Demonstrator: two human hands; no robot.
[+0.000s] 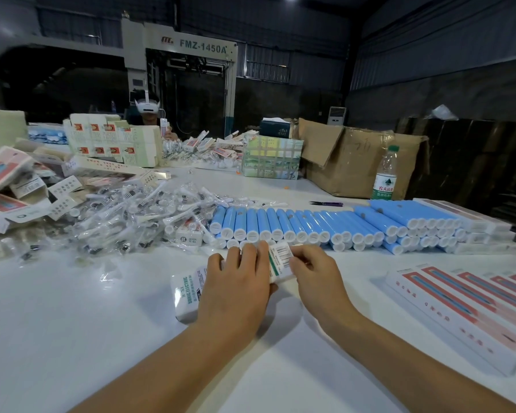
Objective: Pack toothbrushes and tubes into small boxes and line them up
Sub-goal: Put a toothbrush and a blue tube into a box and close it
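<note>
Now, at the packing table [72,323]: both my hands work one small white box [280,263], held just above the tabletop, near the front row of blue tubes [310,225]. My left hand [236,287] lies over the box w/ fingers curled across its top edge, covering most of its length; my right hand [313,266] pinches the barcode end, thumb and fingertips closed on the flap area. Whether that flap is tucked or loose, I can't tell.

The box should handle light and thin-walled, prob. easy to dent if squeezed mid-panel, so the grip belongs at edges and corners, where card is stiffest. Its glossy print looks a bit slick. A second box [185,293], marked "Sonic Electric", lies flat under my left wrist, touching the table.

Left of the tubes sits a heap of bagged brush heads [125,216]; the wrappers look slippery and crinkly, best taken by the stem, not the film. The tubes look rigid, smooth, apt to roll. Finished flat packs [459,308] lie lined up at right.
</note>
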